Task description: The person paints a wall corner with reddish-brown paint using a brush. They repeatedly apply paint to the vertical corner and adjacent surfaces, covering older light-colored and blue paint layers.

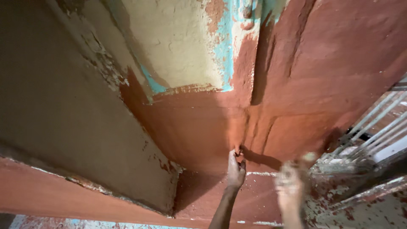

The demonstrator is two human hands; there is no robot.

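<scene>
My left hand (235,169) reaches up to the red-brown coated wall (199,127), its fingertips pressed against the wet surface near an inner corner. Its fingers are bunched together, and whether they pinch something small is unclear. My right hand (290,183) hovers just to the right of it, blurred by motion, smeared with pale and reddish material, and its fingers look spread with nothing in them. Above the red-brown coat, the wall shows cream plaster (178,42) and a turquoise strip (224,46).
A dull brown-grey wall face (63,106) with flaking edges juts out on the left. A metal grille with pale bars (373,127) stands at the right. A red-brown ledge (85,199) runs along the bottom, and its right part (352,203) is speckled and peeling.
</scene>
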